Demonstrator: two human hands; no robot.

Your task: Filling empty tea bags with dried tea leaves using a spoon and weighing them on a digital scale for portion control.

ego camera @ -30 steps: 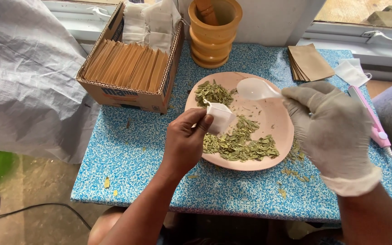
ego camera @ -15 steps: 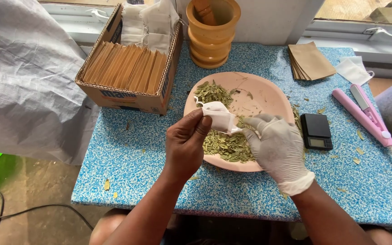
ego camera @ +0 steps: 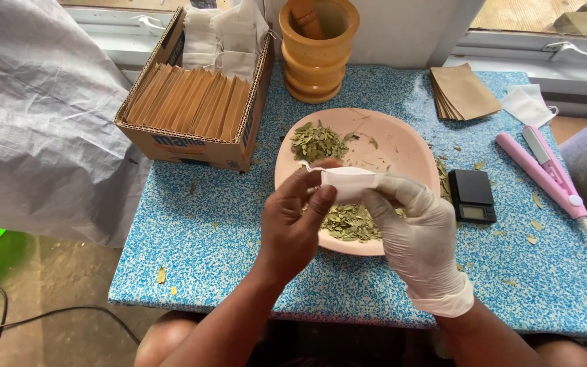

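The small white bag [ego camera: 348,183] is held over the near half of the pink plate [ego camera: 402,146], pinched by both hands: the bare left hand [ego camera: 293,224] grips its left end, the gloved right hand [ego camera: 412,231] its right. This looks like the bag-opening step. Next calls for spreading its mouth above the dried leaves [ego camera: 351,223]. 2 leaf heaps lie on the plate.

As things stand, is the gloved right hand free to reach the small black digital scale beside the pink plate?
Probably not at once: the gloved right hand is pinching the small white paper sachet with the bare left hand. Otherwise the path to the black scale looks unobstructed.
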